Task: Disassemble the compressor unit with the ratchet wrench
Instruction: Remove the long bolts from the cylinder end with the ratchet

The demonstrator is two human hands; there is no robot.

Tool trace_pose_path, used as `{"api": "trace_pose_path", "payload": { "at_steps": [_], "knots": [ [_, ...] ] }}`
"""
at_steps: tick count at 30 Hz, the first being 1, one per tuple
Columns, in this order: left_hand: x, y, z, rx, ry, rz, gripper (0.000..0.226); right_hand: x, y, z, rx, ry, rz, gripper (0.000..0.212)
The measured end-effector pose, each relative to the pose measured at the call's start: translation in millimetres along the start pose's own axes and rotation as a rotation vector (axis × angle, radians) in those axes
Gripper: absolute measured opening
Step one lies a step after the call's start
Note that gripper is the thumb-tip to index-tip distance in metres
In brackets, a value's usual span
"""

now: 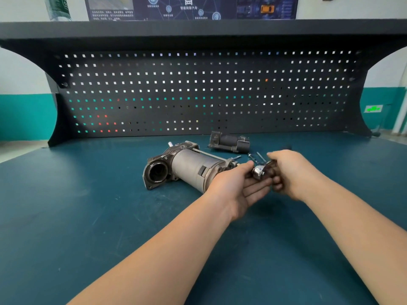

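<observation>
Compressor (187, 168) lies mid-bench on its side. Right hand (290, 172) grips the ratchet (259, 171) at its right end; left hand (240, 186), fingers straight, steadies beneath. Likely loosening an end bolt; next needs firm bracing.

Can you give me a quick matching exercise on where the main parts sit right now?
Things:
1. compressor unit
2. small dark motor part
3. ratchet wrench
4. loose bolts

Places:
A. between both hands
B. far back, near the pegboard
C. on its side, round opening facing left
D. on the mat just behind the hands

Pairs: 1-C, 2-B, 3-A, 4-D
</observation>
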State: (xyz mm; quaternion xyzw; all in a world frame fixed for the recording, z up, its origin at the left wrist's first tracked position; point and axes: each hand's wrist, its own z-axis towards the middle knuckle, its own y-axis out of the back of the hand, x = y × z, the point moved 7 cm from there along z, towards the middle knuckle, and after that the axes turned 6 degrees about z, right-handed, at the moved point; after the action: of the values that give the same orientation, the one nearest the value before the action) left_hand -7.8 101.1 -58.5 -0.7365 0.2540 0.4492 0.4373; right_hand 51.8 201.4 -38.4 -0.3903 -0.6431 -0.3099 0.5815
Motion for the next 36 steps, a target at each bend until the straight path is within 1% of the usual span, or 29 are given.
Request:
{"api": "trace_pose_path", "payload": {
  "at_steps": [1, 2, 3, 4, 6, 7, 9, 11, 12, 13, 15, 17, 19, 20, 22, 23, 24, 25, 26, 28, 30, 32, 34, 36],
  "knots": [
    [0.0, -0.5, -0.1, 0.001, 0.005, 0.002, 0.022, -6.5, -1.4, 1.4, 0.033, -0.056, 0.023, 0.032],
    [0.1, -1.0, -0.3, 0.004, 0.010, 0.003, 0.023, -7.2, -2.5, 1.5, 0.042, -0.062, 0.047, 0.032],
    [0.1, -1.3, -0.7, 0.006, 0.014, 0.002, 0.023, -2.4, -1.7, 1.8, 0.027, -0.003, 0.058, 0.032],
    [-0.1, -1.2, -0.9, 0.007, 0.014, 0.000, 0.023, 7.2, 0.1, 1.3, -0.012, 0.124, 0.044, 0.032],
    [-0.8, -0.4, -1.5, 0.004, 0.008, -0.002, 0.024, 33.1, 1.5, -11.8, -0.093, 0.457, -0.083, 0.029],
    [-1.0, -0.4, -1.8, 0.005, 0.005, 0.002, 0.024, 44.9, -0.9, -22.9, -0.100, 0.627, -0.145, 0.026],
    [-1.2, -1.1, -2.4, 0.015, -0.004, 0.010, 0.024, 56.4, -14.0, -47.7, 0.011, 0.895, -0.238, 0.020],
    [-1.0, -2.2, -2.1, 0.029, -0.014, 0.016, 0.021, 55.8, -27.7, -63.3, 0.140, 1.040, -0.397, 0.018],
    [-1.2, -2.5, -1.5, 0.035, -0.018, 0.016, 0.019, 54.2, -32.3, -66.7, 0.169, 1.076, -0.469, 0.019],
    [-1.4, -2.5, -1.3, 0.038, -0.019, 0.015, 0.018, 53.3, -34.4, -68.1, 0.177, 1.092, -0.496, 0.019],
    [-1.2, -2.0, -1.3, 0.034, -0.011, 0.003, 0.018, 53.8, -30.9, -65.5, 0.140, 1.051, -0.409, 0.018],
    [-0.8, -2.4, -1.9, 0.024, 0.001, 0.006, 0.021, 54.7, -20.1, -55.1, 0.015, 0.950, -0.296, 0.019],
    [-0.5, -2.4, -1.7, 0.012, 0.004, 0.009, 0.022, 49.8, -7.0, -35.8, -0.125, 0.748, -0.263, 0.022],
    [-0.2, -2.1, -1.1, 0.007, 0.003, 0.008, 0.023, 43.9, -0.9, -24.8, -0.151, 0.610, -0.236, 0.024],
    [0.5, -1.5, -0.2, 0.004, 0.004, 0.007, 0.024, 27.2, 5.2, -8.5, -0.127, 0.327, -0.167, 0.026],
    [0.9, -1.7, -0.1, 0.007, 0.007, 0.008, 0.024, 19.6, 6.3, -4.8, -0.111, 0.223, -0.159, 0.025],
    [1.0, -1.8, 0.2, 0.009, 0.009, 0.008, 0.025, 15.1, 6.5, -2.8, -0.104, 0.172, -0.167, 0.025],
    [0.9, -2.1, 0.2, 0.009, 0.012, 0.004, 0.024, 15.5, 6.7, -1.9, -0.111, 0.186, -0.188, 0.027],
    [0.8, -2.1, 0.3, 0.009, 0.014, -0.003, 0.024, 20.5, 6.5, -2.8, -0.127, 0.262, -0.216, 0.030],
    [0.1, -1.8, 0.1, 0.010, 0.016, -0.015, 0.024, 37.6, 3.6, -13.1, -0.153, 0.516, -0.260, 0.031],
    [0.0, -1.6, -0.7, 0.015, 0.017, -0.015, 0.024, 50.9, -5.1, -33.8, -0.109, 0.746, -0.277, 0.026],
    [0.1, -1.8, -1.2, 0.025, 0.014, -0.012, 0.022, 55.7, -14.2, -50.2, -0.031, 0.904, -0.321, 0.022],
    [-0.1, -1.9, -1.2, 0.035, 0.008, -0.015, 0.022, 55.1, -19.5, -57.5, 0.034, 0.973, -0.355, 0.019],
    [-0.7, -1.5, -0.5, 0.037, 0.001, -0.015, 0.024, 53.7, -19.6, -56.3, 0.030, 0.973, -0.355, 0.019]
  ]
}}
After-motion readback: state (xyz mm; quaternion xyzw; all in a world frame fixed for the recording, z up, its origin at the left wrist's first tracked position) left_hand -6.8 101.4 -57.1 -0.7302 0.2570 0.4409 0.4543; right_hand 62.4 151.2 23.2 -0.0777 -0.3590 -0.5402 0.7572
